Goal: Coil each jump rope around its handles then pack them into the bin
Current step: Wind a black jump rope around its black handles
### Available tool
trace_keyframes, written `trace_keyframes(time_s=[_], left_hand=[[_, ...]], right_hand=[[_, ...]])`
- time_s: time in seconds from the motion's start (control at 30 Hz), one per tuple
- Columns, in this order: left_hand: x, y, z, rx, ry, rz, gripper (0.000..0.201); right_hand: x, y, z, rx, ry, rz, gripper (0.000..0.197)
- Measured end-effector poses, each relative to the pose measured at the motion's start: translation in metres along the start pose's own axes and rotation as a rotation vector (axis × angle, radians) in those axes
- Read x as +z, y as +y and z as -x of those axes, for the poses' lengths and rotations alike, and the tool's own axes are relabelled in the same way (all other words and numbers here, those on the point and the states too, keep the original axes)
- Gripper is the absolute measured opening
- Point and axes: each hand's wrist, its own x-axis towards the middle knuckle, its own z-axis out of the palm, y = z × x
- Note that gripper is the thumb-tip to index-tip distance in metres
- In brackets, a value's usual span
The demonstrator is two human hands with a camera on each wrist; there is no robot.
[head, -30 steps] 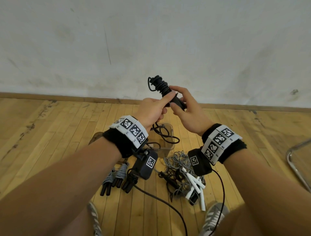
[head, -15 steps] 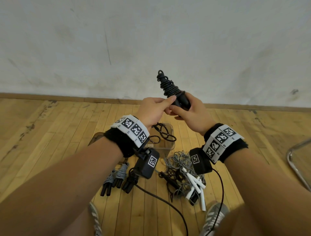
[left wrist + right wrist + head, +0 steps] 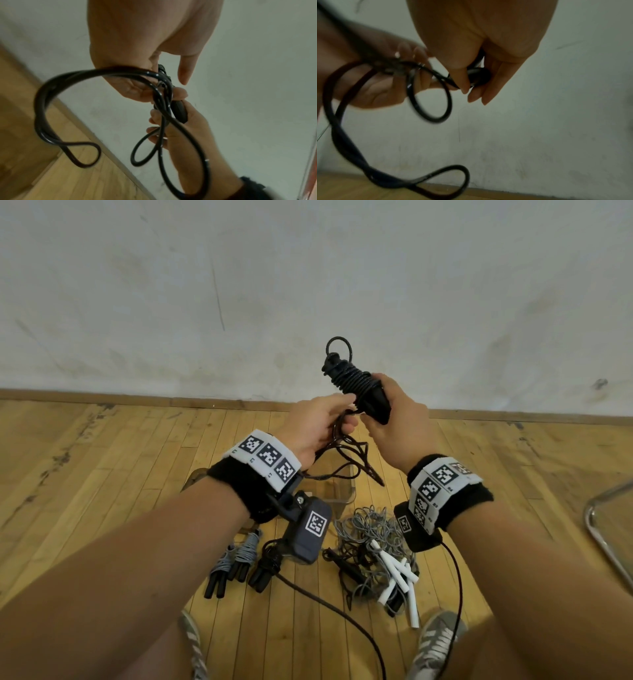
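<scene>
Head view: both hands are raised in front of a white wall (image 3: 445, 285), above a wooden floor (image 3: 102, 474).

Right hand (image 3: 399, 419): grip closed around the black handles (image 3: 371, 402) of a black jump rope (image 3: 349, 374). The handles tilt up and to the left. Several turns of cord are already wound around their upper part, and one small loop stands up at the top end.

Left hand (image 3: 317, 426): grip closed on the loose part of the same cord, just left of the handles and touching the right hand's fingers. The left wrist view shows the cord passing through the curled fingers (image 3: 137, 93). The rest of the cord hangs below both hands in a few slack loops (image 3: 346, 460).

The right wrist view is blurred; thumb and fingers lie around a dark rounded handle end (image 3: 479, 77).

On the floor, under the hands: a clear bin (image 3: 337, 491), partly hidden by the left wrist. Nearer the person, left: coiled rope bundles, grey cord on black handles (image 3: 233, 563), with a black bundle (image 3: 265, 570) just beside them. To the right: a tangled pile of grey cord (image 3: 366, 529), with white handles (image 3: 397, 577) lying in it. One shoe (image 3: 436, 642) is visible at the lower right and another at the lower edge. A metal chair frame (image 3: 603, 529) is at the far right.
</scene>
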Motion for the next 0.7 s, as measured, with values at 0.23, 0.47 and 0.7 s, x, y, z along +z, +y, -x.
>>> trace_keyframes(time_s=[0.23, 0.47, 0.7], left_hand=[[-0.003, 0.000, 0.000, -0.003, 0.051, 0.029, 0.039], [-0.013, -0.009, -0.008, 0.033, 0.169, -0.039, 0.044], [-0.013, -0.004, -0.007, 0.144, 0.061, -0.271, 0.060]], right_hand=[[0.011, -0.004, 0.007, -0.167, -0.123, -0.068, 0.056], [0.010, -0.014, 0.011, -0.123, -0.229, -0.317, 0.040], [-0.002, -0.012, 0.005, 0.114, -0.299, -0.575, 0.031]])
